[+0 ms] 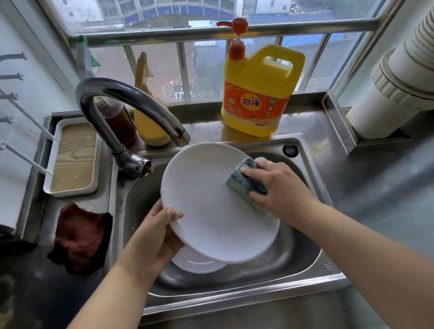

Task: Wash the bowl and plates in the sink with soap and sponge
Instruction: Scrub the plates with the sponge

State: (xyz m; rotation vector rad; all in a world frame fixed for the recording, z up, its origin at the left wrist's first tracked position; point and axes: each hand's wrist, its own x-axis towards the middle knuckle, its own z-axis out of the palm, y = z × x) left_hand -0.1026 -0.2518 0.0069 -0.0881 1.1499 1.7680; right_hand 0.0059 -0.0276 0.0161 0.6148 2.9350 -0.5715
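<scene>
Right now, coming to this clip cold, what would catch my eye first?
The big white plate tilted over the sink, its left rim in the left hand grip while the right hand presses a green sponge to its face. Behind, on the ledge by the window, stands a bright yellow soap jug with a red pump. A dark red cloth lies crumpled left of the sink.

- The yellow detergent jug point(260, 90) on the ledge behind the sink bears an orange label with large Chinese characters "奇强" on a red oval.
- Small Latin lettering above reads "KEON"; the remaining print is too small to read.
</scene>
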